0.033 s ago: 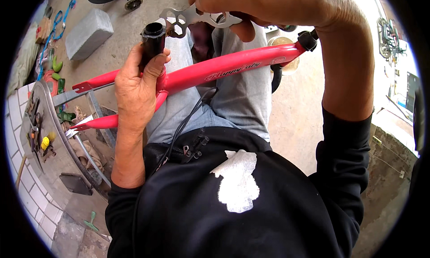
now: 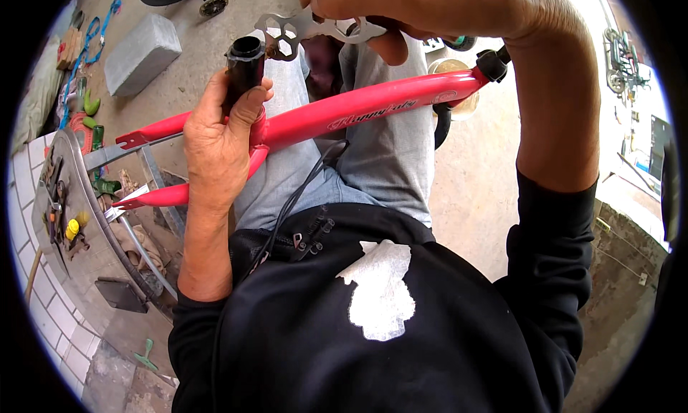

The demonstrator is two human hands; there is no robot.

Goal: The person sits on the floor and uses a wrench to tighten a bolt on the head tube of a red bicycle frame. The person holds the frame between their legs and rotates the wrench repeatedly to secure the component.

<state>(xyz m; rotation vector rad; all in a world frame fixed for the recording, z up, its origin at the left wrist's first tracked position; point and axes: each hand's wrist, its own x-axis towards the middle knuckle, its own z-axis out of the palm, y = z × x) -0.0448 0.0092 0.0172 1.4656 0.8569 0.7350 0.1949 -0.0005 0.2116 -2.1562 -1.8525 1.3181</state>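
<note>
My left hand [image 2: 222, 137] wraps the black tube [image 2: 245, 62] of the red bicycle frame [image 2: 358, 112] lying across my lap, steadying it. My right hand [image 2: 430, 11] pinches a flat multi-hole wrench [image 2: 301, 29], apparently at the tube's mouth.

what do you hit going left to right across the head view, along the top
grey block → black tube in the left hand → flat multi-wrench → right hand → black end of the red frame
</note>
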